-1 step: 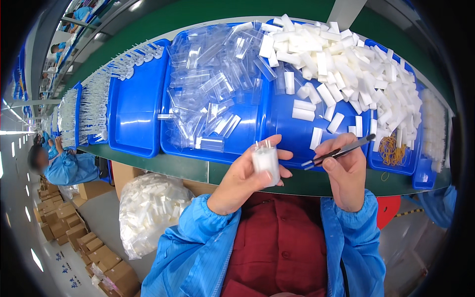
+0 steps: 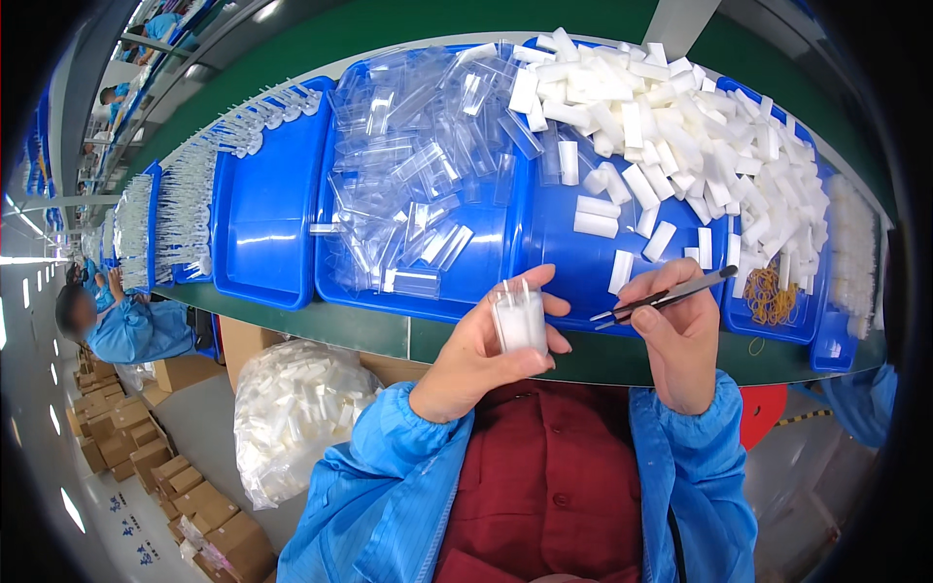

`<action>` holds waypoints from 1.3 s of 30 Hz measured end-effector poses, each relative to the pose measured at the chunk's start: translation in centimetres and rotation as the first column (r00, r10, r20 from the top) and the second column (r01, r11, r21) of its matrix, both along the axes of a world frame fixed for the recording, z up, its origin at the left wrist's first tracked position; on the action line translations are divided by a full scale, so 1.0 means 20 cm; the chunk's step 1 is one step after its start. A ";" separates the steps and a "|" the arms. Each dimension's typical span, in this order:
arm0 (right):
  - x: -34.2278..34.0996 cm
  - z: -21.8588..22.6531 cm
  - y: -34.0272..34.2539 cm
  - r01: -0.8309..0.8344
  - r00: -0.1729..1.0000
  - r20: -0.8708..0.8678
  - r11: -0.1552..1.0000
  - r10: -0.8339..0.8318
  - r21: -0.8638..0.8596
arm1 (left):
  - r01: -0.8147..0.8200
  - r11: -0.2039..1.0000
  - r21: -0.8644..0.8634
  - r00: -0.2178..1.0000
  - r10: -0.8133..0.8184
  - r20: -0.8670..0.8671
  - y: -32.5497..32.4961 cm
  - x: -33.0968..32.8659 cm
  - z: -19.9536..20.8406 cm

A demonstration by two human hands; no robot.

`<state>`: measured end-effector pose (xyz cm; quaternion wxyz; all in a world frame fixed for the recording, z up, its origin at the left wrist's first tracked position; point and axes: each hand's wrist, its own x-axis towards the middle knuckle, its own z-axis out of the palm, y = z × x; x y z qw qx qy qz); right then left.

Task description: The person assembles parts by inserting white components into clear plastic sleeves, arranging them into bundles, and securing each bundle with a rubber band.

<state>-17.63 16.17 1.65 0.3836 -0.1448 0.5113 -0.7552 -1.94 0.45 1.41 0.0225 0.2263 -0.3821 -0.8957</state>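
Note:
My left hand [image 2: 476,345] is closed around a small clear container [image 2: 520,325] with white material inside and short pale tips at its top. The thumb lies along its lower edge, while the fingers reach behind it. A pair of dark tweezers [image 2: 671,294] is pinched in my right hand [image 2: 680,345]. Their two slightly parted tips point left toward the container, with a gap between. Beyond both hands, white foam-like blocks [image 2: 661,241] lie loose in a blue tray [image 2: 573,255]. Clear plastic sleeves [image 2: 428,170] fill much of the blue tray beside it.
Right of those blocks are yellow rubber bands [image 2: 771,294]. Farther left stand a blue tray [image 2: 262,243] and rows of thin clear pieces [image 2: 185,209]. A bag of white pieces [image 2: 296,418] and cardboard boxes [image 2: 224,534] are below the bench. A person [image 2: 136,325] in blue sits far left.
My left hand has turned the container slightly, and its thumb has slid down to the lower edge, baring more of the clear front. The tweezers have barely shifted.

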 end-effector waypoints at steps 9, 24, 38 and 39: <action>0.01 0.01 -0.09 0.002 0.999 -0.049 0.993 0.004 0.117 | 0.178 0.982 -0.066 0.984 -0.178 0.015 0.04 0.00 -0.04; 0.01 -0.06 -0.11 -0.122 0.992 0.033 0.986 0.119 0.114 | 0.283 0.956 0.070 0.958 -0.286 0.022 0.06 0.02 -0.07; 0.01 -0.05 -0.11 -0.266 0.963 0.069 0.953 0.259 0.142 | 0.307 0.949 0.077 0.951 -0.309 0.018 0.06 0.02 -0.09; 0.02 -0.05 -0.10 -0.260 0.966 0.036 0.952 0.257 0.164 | 0.306 0.949 0.077 0.951 -0.309 0.018 0.07 0.03 -0.09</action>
